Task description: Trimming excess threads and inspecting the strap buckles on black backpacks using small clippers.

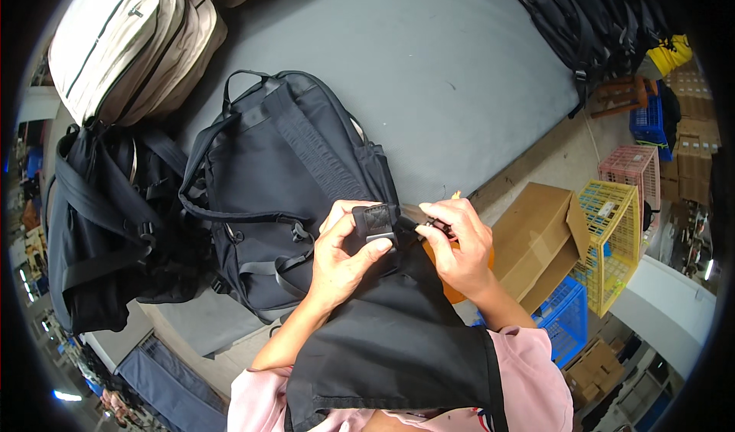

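Note:
A black backpack (253, 164) lies on the grey table in front of me, its shoulder straps facing up. At its near right corner my left hand (337, 260) is closed on a black strap end (377, 219) with a stitched square, pinched between thumb and fingers. Just to the right, my right hand (459, 248) is closed in a pinch around a small dark object (435, 225), close to the strap end. The fingers partly cover that object, and its kind is not clear. A bit of orange shows above the right fingertips.
The grey table (367, 72) carries beige backpacks (115, 49) at far left, black bags (115, 225) at left and more black bags (582, 18) at far right. Off its right edge stand a cardboard box (532, 233), a yellow crate (612, 240) and a blue crate (568, 317).

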{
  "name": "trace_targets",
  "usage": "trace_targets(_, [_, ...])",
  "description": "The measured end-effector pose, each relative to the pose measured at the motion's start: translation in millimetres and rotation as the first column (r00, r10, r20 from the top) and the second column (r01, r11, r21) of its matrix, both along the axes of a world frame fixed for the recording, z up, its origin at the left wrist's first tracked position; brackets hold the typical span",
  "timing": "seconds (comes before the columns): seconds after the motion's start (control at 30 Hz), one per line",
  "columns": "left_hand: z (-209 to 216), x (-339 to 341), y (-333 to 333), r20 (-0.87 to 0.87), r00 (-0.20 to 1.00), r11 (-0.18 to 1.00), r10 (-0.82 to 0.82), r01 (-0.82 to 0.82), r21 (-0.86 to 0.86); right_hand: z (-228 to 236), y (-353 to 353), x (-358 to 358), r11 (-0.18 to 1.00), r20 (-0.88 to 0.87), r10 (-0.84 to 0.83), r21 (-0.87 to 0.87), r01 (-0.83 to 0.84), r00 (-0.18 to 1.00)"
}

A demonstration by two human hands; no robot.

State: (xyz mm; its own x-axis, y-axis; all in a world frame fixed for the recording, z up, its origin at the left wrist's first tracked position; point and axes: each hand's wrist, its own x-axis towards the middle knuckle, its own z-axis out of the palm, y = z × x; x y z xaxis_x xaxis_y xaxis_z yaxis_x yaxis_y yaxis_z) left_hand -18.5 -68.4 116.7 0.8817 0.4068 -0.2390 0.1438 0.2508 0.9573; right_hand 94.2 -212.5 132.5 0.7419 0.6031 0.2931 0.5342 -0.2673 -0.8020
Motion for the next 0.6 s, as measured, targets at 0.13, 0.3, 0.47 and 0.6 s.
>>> trace_targets(0.13, [-5, -1, 0, 0.033, 0.999, 0.993, -0.006, 0.002, 0.122, 8, 1, -1, 0.994, -0.03, 0.103, -0.041, -0.105, 0.994])
trace_targets(0.3, [-1, 1, -4, 0.01, 1.0, 0.914, 0.002, -0.006, 0.405, 13, 3, -2, 0.987, -0.014, 0.097, -0.131, -0.098, 0.995])
trace_targets(0.47, [2, 3, -8, -0.022, 0.998, 0.786, 0.055, -0.029, 0.618, 9, 2, -6, 0.982, 0.088, 0.083, -0.179, -0.066, 0.993])
trace_targets(0.6, [2, 2, -9, -0.031, 0.998, 0.788, 0.052, -0.022, 0.615, 11, 4, -8, 0.985, 0.126, 0.054, -0.171, -0.032, 0.991])
